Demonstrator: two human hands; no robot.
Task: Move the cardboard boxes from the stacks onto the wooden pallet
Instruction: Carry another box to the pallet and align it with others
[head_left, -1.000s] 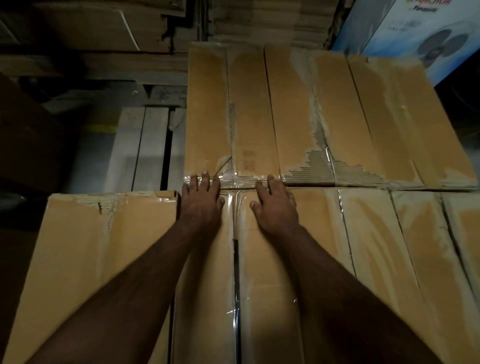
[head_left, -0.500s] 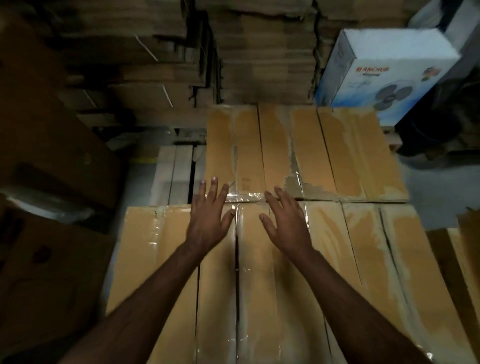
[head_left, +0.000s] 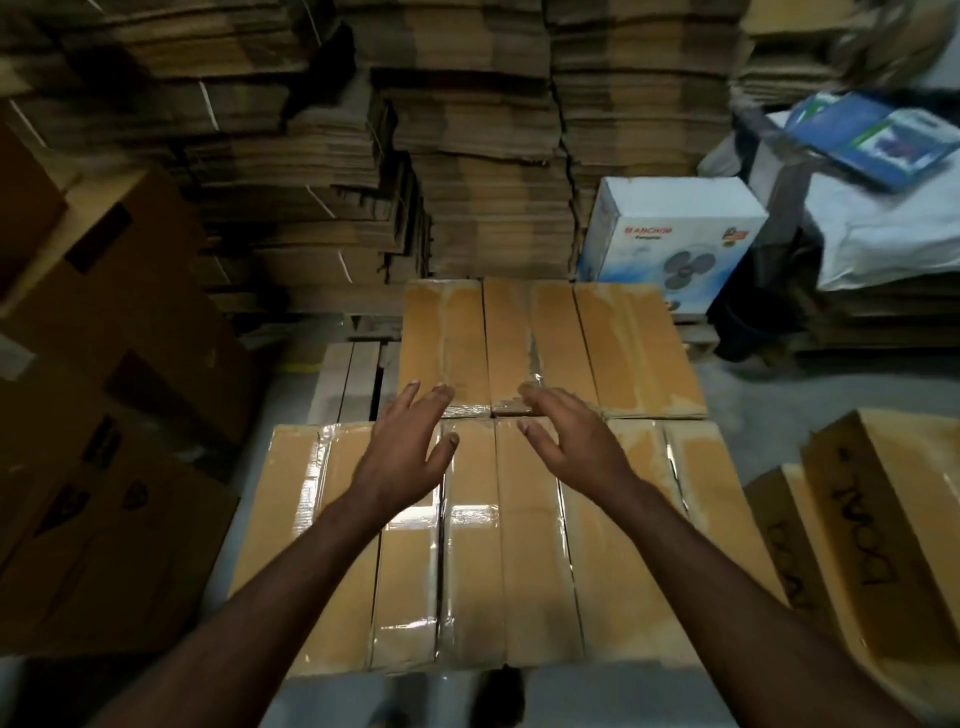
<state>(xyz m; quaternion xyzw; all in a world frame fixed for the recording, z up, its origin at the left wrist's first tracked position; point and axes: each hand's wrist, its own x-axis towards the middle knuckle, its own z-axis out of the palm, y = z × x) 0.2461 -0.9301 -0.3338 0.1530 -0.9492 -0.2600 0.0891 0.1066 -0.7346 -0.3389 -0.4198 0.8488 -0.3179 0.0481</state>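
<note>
- Left hand (head_left: 402, 449): fingers straight and spread, palm down, holding nothing. It sits over the near row of cardboard boxes (head_left: 467, 545); whether it touches them cannot be told.
- Right hand (head_left: 574, 441): fingers extended and loosely fanned, palm turned inward toward the left hand, holding nothing. Contact with the cardboard below cannot be confirmed.
- Near row of cardboard boxes: long tan cartons laid side by side under both hands and forearms, with glossy tape across their tops.
- Far row of cardboard boxes (head_left: 550, 343): just beyond the fingertips of both hands, butted end to end against the near row, the same tan colour, with torn tape at the near edge.
- Wooden pallet (head_left: 353, 374): bare slats show beyond and to the left of the left hand, beside the far row.
- Fan carton (head_left: 670, 239): white and blue, printed with a fan, standing beyond the right hand past the far row.
- Flattened cardboard stacks (head_left: 467, 156): tall piles well beyond both hands, filling the background.
- Brown cartons (head_left: 119, 395): stacked to the left of the left hand, in shadow.
- Marked carton (head_left: 883, 519): to the right of the right forearm, with black handwriting on its side.
</note>
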